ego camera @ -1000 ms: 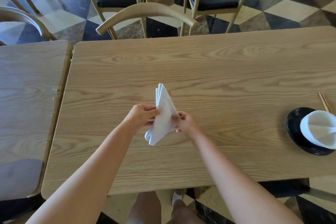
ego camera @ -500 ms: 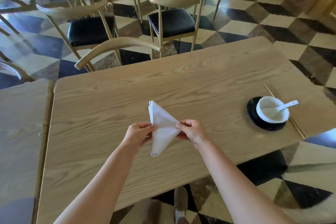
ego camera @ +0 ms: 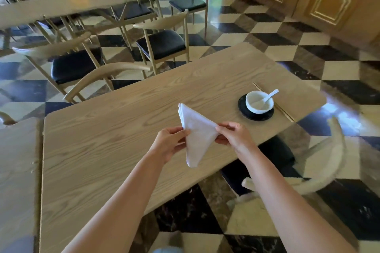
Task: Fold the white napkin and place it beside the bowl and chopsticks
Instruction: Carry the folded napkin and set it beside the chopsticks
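The white napkin was seen folded into a layered triangle of soft, matte cloth, its stacked edges showing at the upper corner and one point hanging downward. It was held in the air above the light, wood-grained counter, between both hands. The left hand was pinched onto the napkin's left edge with thumb on top and fingers curled beneath. The right hand was pinched onto the right corner in the same manner. Neither hand was touching the counter.

A small round white bowl, glossy, was recorded seated on a flat black round saucer near the counter's far right corner, well apart from the napkin. A white spoon was leaned inside the bowl, handle up to the right. Thin pale wooden chopsticks were laid straight just beside the saucer, on its right.
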Demonstrator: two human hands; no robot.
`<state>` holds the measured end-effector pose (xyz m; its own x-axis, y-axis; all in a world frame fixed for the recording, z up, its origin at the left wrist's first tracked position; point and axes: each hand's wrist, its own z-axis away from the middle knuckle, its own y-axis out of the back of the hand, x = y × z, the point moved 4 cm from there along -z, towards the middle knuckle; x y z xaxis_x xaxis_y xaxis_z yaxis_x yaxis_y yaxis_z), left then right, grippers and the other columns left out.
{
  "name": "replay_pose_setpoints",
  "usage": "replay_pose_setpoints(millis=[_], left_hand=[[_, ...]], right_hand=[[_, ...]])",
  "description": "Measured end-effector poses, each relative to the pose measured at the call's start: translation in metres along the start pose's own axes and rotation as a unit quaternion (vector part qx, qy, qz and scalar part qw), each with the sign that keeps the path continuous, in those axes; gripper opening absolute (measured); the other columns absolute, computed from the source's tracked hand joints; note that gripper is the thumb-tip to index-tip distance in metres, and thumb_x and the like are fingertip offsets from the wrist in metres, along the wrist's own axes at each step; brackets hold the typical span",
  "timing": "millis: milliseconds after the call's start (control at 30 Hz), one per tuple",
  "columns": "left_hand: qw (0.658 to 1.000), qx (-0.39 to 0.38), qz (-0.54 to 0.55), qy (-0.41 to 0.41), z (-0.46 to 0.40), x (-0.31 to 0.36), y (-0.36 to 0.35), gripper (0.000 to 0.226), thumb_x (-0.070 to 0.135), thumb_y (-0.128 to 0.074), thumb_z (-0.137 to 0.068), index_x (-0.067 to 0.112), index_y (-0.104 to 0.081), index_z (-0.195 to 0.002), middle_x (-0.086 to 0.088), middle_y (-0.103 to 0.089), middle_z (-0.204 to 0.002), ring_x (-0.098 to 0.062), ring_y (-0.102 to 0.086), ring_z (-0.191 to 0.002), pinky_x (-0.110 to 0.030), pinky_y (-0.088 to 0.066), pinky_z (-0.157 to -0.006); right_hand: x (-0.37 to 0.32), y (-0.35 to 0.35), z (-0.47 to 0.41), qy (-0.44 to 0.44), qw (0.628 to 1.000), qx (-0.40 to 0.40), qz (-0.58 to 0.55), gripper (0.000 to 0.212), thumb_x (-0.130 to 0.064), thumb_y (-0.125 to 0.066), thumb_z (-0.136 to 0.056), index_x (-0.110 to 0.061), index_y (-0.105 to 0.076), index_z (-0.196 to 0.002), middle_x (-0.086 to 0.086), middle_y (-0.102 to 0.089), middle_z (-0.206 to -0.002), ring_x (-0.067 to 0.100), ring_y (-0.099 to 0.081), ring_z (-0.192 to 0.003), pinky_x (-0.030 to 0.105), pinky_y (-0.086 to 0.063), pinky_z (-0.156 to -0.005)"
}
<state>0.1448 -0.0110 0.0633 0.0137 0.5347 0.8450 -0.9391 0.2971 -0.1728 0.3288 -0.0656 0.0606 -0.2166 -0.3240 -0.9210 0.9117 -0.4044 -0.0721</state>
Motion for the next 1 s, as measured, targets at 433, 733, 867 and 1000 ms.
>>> replay_pose_setpoints(millis=[433, 733, 867, 1000], left_hand=[[0.993, -0.101, -0.021, -0.064, 0.021, -0.015, -0.235, 0.035, -0.007, -0.059, -0.084, 0.012, -0.061, -0.114, 0.003, -0.071, -0.084, -0.013, -0.069, -0.083, -0.031, -0.057, -0.069], [0.992, -0.060, -0.036, -0.109, -0.027, -0.002, -0.300, 0.034, -0.011, -0.058, -0.082, 0.018, -0.067, -0.099, 0.003, -0.064, -0.078, -0.009, -0.067, -0.074, -0.030, -0.056, -0.066], [0.994, -0.056, -0.036, -0.087, -0.055, -0.008, -0.330, 0.037, -0.010, -0.057, -0.083, 0.010, -0.062, -0.114, -0.006, -0.066, -0.094, -0.012, -0.069, -0.080, -0.030, -0.056, -0.067], [0.996, -0.034, -0.024, -0.075, -0.087, -0.012, -0.367, 0.037, -0.009, -0.056, -0.084, 0.010, -0.061, -0.115, -0.012, -0.065, -0.101, -0.020, -0.067, -0.091, -0.031, -0.058, -0.070]], right_hand=[[-0.070, 0.227, 0.023, 0.066, 0.997, -0.029, 0.001, 0.008, -0.005, -0.059, -0.087, -0.006, -0.065, -0.092, 0.012, -0.067, -0.089, 0.020, -0.065, -0.081, 0.021, -0.055, -0.058], [-0.090, 0.290, -0.030, 0.039, 0.999, -0.014, 0.011, 0.015, -0.002, -0.057, -0.087, -0.003, -0.063, -0.101, 0.008, -0.067, -0.084, 0.014, -0.067, -0.063, 0.022, -0.053, -0.053], [-0.092, 0.318, -0.053, 0.020, 0.999, 0.009, 0.026, 0.019, -0.004, -0.059, -0.087, 0.000, -0.063, -0.105, 0.013, -0.067, -0.091, 0.019, -0.067, -0.071, 0.022, -0.054, -0.055], [-0.098, 0.353, -0.082, 0.008, 0.999, 0.031, 0.028, 0.019, -0.002, -0.058, -0.087, 0.000, -0.063, -0.105, 0.014, -0.068, -0.094, 0.019, -0.068, -0.074, 0.022, -0.056, -0.056]])
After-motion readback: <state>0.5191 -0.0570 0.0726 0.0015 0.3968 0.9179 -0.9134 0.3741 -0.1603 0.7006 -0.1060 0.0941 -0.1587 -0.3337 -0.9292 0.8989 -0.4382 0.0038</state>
